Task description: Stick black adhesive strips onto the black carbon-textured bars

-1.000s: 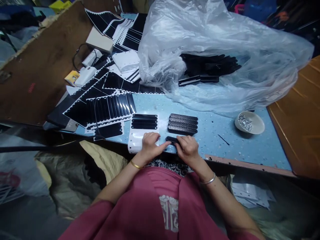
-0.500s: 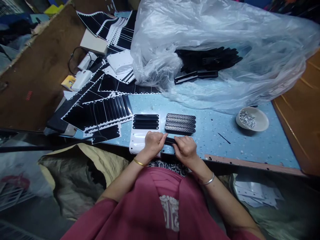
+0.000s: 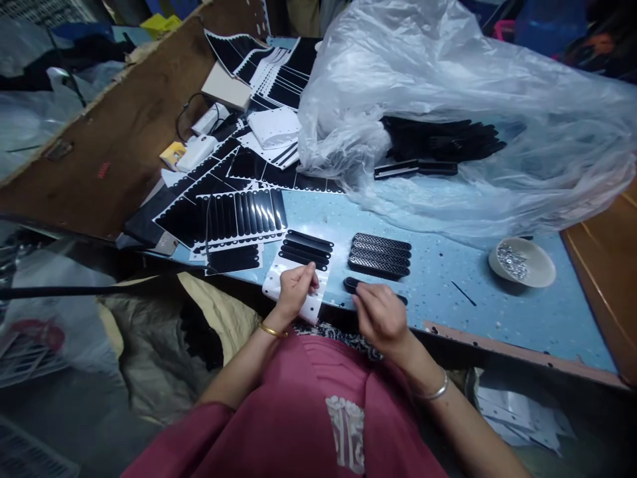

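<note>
My left hand (image 3: 297, 289) is closed in a pinch over a white backing sheet (image 3: 314, 311); whatever its fingertips hold, if anything, is hidden. Just beyond them, several black adhesive strips (image 3: 306, 249) with rounded ends lie on that sheet. My right hand (image 3: 381, 315) is closed on a single black strip (image 3: 351, 284) near the table edge, with the strip's ends showing on both sides of the fingers. Past the right hand sits a neat block of black perforated strips (image 3: 381, 252), laid side by side.
A large clear plastic bag (image 3: 448, 66) holds a pile of black pieces (image 3: 442, 139) at the back. Overlapping sheets of black strips (image 3: 243, 216) spread leftward. A white bowl (image 3: 540, 262) of small metal parts stands at right. An open sack (image 3: 154, 345) hangs below the left edge.
My hands have moved apart; both were on the black strip, and now only the right is at it. The left is over the backing sheet, which has turned slightly. The view has shifted.
</note>
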A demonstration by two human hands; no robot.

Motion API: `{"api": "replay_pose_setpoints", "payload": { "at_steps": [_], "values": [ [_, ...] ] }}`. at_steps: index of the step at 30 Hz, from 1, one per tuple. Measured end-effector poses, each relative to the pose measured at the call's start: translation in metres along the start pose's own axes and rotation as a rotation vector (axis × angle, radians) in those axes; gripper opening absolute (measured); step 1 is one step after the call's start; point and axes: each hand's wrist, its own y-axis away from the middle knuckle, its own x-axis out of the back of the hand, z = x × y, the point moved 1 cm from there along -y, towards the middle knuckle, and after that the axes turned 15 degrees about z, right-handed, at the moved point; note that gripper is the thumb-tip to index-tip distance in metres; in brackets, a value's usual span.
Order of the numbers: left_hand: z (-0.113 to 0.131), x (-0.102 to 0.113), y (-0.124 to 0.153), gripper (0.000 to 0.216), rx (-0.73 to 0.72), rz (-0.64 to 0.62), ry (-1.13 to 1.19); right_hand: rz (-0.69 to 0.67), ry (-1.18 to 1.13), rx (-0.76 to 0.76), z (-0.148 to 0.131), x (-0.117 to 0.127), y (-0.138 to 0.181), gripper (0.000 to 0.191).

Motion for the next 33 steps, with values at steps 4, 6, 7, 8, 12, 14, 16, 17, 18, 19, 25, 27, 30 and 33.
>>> {"api": "replay_pose_setpoints", "payload": {
  "at_steps": [4,6,7,8,12,14,16,17,18,19,25,27,30,33],
  "values": [
    [0.001,0.016,0.001,0.049,0.126,0.045,0.189,-0.231,-0.126,0.059,-0.037,-0.039,0.005,0.037],
    [0.005,0.033,0.0,0.046,0.109,0.079,0.181,-0.295,-0.04,0.078,-0.041,-0.062,0.011,0.037],
    [0.006,0.046,0.0,0.043,0.055,0.123,0.121,-0.295,-0.008,0.098,-0.039,-0.071,0.014,0.034],
    [0.008,0.06,-0.001,0.04,-0.025,0.198,0.027,-0.281,0.001,0.121,-0.036,-0.078,0.017,0.031],
    [0.004,0.112,0.002,0.028,-0.287,0.524,-0.412,-0.14,-0.121,0.12,-0.025,-0.084,0.029,0.037],
    [-0.003,0.121,0.007,0.028,-0.186,0.456,-0.449,-0.08,-0.191,0.097,-0.028,-0.076,0.031,0.04],
    [-0.011,0.117,0.015,0.028,0.034,0.303,-0.286,-0.063,-0.245,0.099,-0.037,-0.065,0.03,0.042],
    [-0.014,0.113,0.019,0.029,0.154,0.253,-0.154,-0.072,-0.262,0.103,-0.042,-0.058,0.028,0.042],
    [-0.016,0.108,0.023,0.03,0.262,0.229,-0.014,-0.095,-0.271,0.105,-0.046,-0.052,0.025,0.041],
    [-0.016,0.102,0.026,0.031,0.347,0.228,0.112,-0.13,-0.273,0.1,-0.05,-0.047,0.021,0.038],
    [-0.002,0.08,0.04,0.035,0.445,0.193,0.362,-0.098,-0.178,0.057,-0.05,-0.042,-0.018,0.031],
    [0.005,0.076,0.043,0.033,0.434,0.15,0.383,-0.068,-0.164,0.046,-0.048,-0.054,-0.027,0.031],
    [0.015,0.072,0.046,0.027,0.415,0.098,0.39,-0.127,-0.26,-0.033,-0.046,-0.074,-0.029,0.025],
    [0.022,0.07,0.045,0.023,0.395,0.052,0.391,-0.138,-0.401,-0.179,-0.045,-0.08,-0.025,0.02]
  ]
}}
